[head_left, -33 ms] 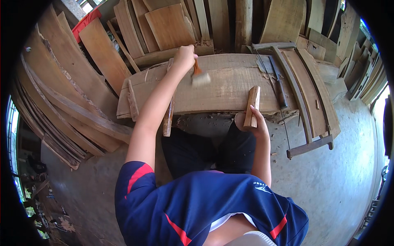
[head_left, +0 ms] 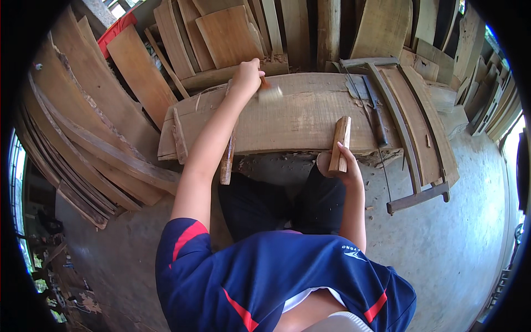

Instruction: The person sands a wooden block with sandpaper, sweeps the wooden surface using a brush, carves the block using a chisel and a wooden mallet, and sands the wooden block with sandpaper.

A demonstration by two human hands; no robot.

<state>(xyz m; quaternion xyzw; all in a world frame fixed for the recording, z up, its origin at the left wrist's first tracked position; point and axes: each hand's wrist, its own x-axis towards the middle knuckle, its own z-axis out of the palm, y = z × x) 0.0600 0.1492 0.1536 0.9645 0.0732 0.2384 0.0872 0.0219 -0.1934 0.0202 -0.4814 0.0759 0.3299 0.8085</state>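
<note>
At the far side of a thick wooden plank point(head_left: 298, 127), my left hand point(head_left: 247, 77) is closed around the handle of a flat paintbrush point(head_left: 270, 95). Its pale bristles, blurred by motion, hang over the plank's top; whether they touch it I cannot tell. My right hand point(head_left: 350, 167) grips a short split piece of wood point(head_left: 341, 138) near the plank's front edge, thumb along its side. Partly behind my left forearm, a narrow wooden stick point(head_left: 227, 163) juts past the front edge. Another thin strip of wood point(head_left: 179, 135) lies at the plank's left end.
On the right, a wooden frame saw point(head_left: 391, 122) leans across the plank. Beside it lies a blade with a dark handle point(head_left: 380, 127). Long boards point(head_left: 83, 94) are stacked at left, and more boards point(head_left: 229, 36) stand along the back. Wood chips dot the concrete floor point(head_left: 464, 221).
My left hand and the paintbrush have shifted slightly away from me and to the left. The right hand and its piece of wood stay where they were.
</note>
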